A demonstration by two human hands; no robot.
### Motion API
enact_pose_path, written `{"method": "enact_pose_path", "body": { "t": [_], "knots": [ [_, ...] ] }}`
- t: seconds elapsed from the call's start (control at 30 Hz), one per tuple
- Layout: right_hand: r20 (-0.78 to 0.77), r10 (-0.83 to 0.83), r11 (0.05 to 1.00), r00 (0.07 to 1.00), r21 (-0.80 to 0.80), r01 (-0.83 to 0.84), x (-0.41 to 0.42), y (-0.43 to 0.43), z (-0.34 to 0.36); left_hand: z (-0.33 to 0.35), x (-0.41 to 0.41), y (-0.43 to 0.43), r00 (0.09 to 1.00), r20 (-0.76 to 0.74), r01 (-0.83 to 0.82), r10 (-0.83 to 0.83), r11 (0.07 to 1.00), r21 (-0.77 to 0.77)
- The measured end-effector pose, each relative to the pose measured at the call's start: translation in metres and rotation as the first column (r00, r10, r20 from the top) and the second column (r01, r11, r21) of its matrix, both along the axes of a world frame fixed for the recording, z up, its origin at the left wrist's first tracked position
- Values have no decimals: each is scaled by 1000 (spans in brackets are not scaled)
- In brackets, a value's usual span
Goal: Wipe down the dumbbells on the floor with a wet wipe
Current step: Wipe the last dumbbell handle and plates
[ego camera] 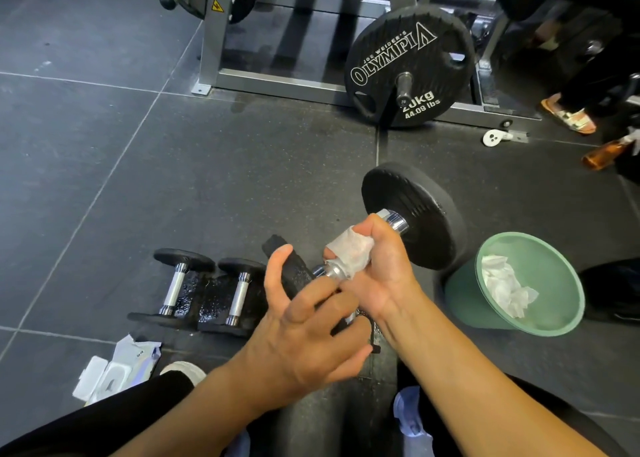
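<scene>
A large black dumbbell (415, 214) with a chrome handle lies tilted in front of me. My right hand (377, 269) grips that handle with a white wet wipe (349, 252) wrapped round it. My left hand (298, 318) rests with spread fingers on the dumbbell's near black head (284, 259). Two smaller dumbbells (180, 283) (239, 290) lie side by side on the floor to the left, on a wet patch. An opened pack of wipes (114, 370) lies at the lower left.
A green bin (554, 314) with used wipes stands tilted at the right. A grey rack frame (270, 76) and a 20 kg plate (408, 65) on a bar stand beyond. Someone's sandalled foot (568, 115) and an amber bottle (606, 152) are far right.
</scene>
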State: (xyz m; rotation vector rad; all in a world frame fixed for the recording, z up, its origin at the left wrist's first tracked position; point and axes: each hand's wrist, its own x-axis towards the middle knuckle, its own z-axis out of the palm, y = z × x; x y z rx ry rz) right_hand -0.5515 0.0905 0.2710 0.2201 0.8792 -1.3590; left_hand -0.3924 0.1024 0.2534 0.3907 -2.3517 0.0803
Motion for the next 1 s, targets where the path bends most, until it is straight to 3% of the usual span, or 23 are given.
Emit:
{"method": "enact_pose_path", "body": {
  "t": [0.07, 0.17, 0.23, 0.33, 0.37, 0.43, 0.5, 0.57, 0.63, 0.73, 0.8, 0.83, 0.87, 0.9, 0.93, 0.97, 1.0],
  "knots": [
    [29, 7, 1000, 1000, 7, -7, 2, 1, 2, 6, -2, -4, 998, -66, 8, -3, 997, 81],
    [-27, -14, 1000, 1000, -6, 14, 5, 1, 4, 20, 0, -15, 974, -212, 0, 86, 925, 379],
    [-94, -22, 999, 995, -31, 19, 5, 3, 8, 22, 6, -25, 949, -250, 24, 193, 745, 666],
    [-154, 2, 997, 988, -75, -14, 2, 5, 16, 13, 10, -31, 865, -331, 225, 378, 298, 928],
    [-162, 16, 995, 987, -96, -32, 1, 6, 19, 11, 8, -32, 817, -365, 358, 446, 104, 928],
    [-136, 25, 987, 990, -153, -46, -1, 7, 25, 11, 3, -34, 725, -346, 589, 595, -277, 759],
    [-52, 35, 974, 998, -221, -46, 0, 9, 32, 8, 0, -36, 714, -231, 667, 661, -541, 512],
    [67, 40, 959, 997, -284, -19, 1, 12, 36, 2, 0, -36, 737, -137, 656, 662, -652, 380],
    [113, 46, 943, 993, -333, -6, 2, 15, 37, -3, 0, -32, 773, -117, 615, 624, -693, 376],
    [74, 12, 955, 997, -298, 11, 5, 13, 39, 3, -4, -32, 746, -145, 642, 650, -646, 413],
    [25, -38, 965, 999, -257, 43, 5, 10, 39, 15, -5, -34, 673, -200, 709, 712, -544, 448],
    [-11, -68, 970, 998, -234, 64, 5, 7, 36, 20, -3, -34, 658, -255, 698, 708, -447, 560],
    [-50, -91, 975, 995, -207, 79, 4, 5, 34, 25, -1, -33, 685, -320, 619, 655, -292, 729],
    [-78, -103, 982, 992, -169, 88, 3, 2, 31, 29, 1, -31, 749, -363, 468, 554, -56, 882],
    [-86, -111, 988, 990, -114, 101, 2, 0, 27, 33, 3, -27, 828, -357, 281, 431, 232, 931],
    [-84, -110, 992, 990, -67, 104, 1, -2, 25, 36, 2, -23, 894, -322, 127, 312, 513, 849],
    [-72, -106, 994, 992, -28, 104, 0, -3, 22, 38, 1, -19, 940, -279, 44, 198, 738, 673]
  ]
}}
